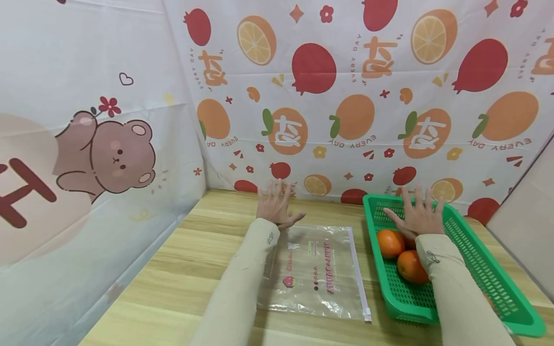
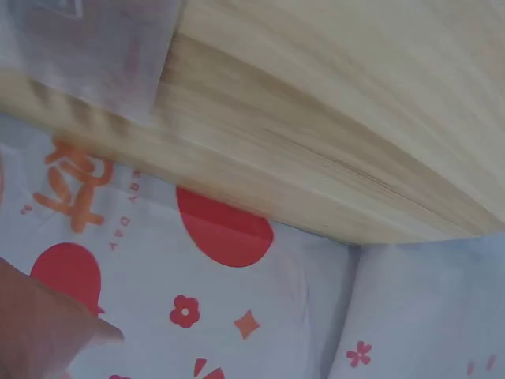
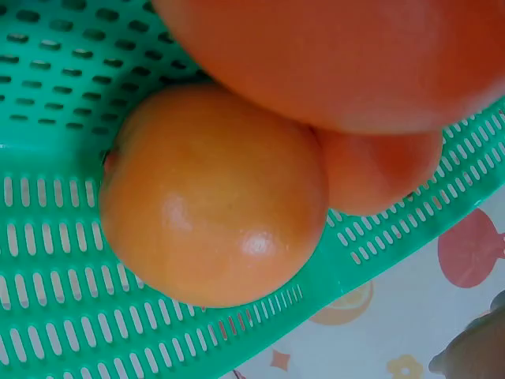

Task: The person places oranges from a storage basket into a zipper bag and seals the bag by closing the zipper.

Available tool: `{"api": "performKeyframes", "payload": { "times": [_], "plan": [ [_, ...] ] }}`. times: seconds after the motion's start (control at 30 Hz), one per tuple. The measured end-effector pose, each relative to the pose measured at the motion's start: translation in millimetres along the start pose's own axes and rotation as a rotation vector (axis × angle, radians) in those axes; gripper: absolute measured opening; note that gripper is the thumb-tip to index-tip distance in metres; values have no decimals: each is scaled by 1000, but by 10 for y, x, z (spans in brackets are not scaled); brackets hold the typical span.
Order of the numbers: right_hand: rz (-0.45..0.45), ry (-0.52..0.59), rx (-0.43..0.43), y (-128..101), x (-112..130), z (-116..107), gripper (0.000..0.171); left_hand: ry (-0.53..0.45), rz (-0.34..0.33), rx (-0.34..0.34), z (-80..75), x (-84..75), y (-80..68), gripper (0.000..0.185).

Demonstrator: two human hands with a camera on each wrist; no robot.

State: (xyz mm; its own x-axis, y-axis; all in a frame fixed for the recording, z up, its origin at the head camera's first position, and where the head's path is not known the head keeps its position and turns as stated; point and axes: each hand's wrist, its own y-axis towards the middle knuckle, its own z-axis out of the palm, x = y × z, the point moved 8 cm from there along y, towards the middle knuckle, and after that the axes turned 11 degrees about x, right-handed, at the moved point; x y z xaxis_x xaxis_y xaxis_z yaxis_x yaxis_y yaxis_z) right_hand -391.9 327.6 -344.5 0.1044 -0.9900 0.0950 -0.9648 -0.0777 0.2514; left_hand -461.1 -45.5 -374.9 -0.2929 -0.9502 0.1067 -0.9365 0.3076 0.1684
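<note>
Wooden table (image 1: 207, 269) under fruit-print cloth walls (image 1: 346, 96), both hands' fingers (image 1: 277, 190) spread, holding nothing.

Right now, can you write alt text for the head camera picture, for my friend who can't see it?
Two hands are spread flat over a wooden table: the left hand above a clear zip bag, the right hand over a green basket holding oranges. Fruit-print and bear-print sheets hang behind.

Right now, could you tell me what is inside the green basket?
The green basket holds oranges: two show plainly and a third peeks behind them. The right hand and its sleeve cover whatever lies beneath.
</note>
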Motion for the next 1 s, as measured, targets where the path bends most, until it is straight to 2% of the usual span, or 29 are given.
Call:
{"api": "performKeyframes", "payload": {
  "times": [0.07, 0.17, 0.3, 0.4, 0.5, 0.6, 0.7, 0.77, 0.8, 0.87, 1.0],
  "plan": [
    [-9, -1, 16, 1, -1, -10, 92, -1, 42, -11, -47, -62, 20, 94],
    [-30, -20, 30, 13, 42, -67, 83, -52, 108, -29, -181, -208, 19, 73],
    [-104, -103, 8, 30, 204, -225, 61, -249, 156, 7, -365, -455, -27, 42],
    [-159, -123, -11, 13, 369, -348, 47, -403, 173, 96, -410, -665, -80, 30],
    [-153, -39, 19, -21, 514, -443, 43, -521, 217, 196, -392, -905, -166, 24],
    [-122, 47, 79, -74, 654, -505, 46, -617, 307, 322, -333, -1166, -287, 21],
    [-118, 102, 143, -156, 809, -543, 48, -701, 435, 484, -243, -1437, -440, 23],
    [-124, 127, 173, -217, 905, -561, 48, -704, 519, 572, -182, -1605, -544, 26],
    [-130, 142, 179, -247, 950, -572, 48, -674, 549, 591, -155, -1674, -587, 27],
    [-135, 172, 183, -291, 1026, -590, 48, -583, 588, 582, -97, -1791, -649, 30],
    [-133, 224, 181, -369, 1140, -627, 53, -444, 534, 603, 103, -1908, -754, 34]
  ]
}}
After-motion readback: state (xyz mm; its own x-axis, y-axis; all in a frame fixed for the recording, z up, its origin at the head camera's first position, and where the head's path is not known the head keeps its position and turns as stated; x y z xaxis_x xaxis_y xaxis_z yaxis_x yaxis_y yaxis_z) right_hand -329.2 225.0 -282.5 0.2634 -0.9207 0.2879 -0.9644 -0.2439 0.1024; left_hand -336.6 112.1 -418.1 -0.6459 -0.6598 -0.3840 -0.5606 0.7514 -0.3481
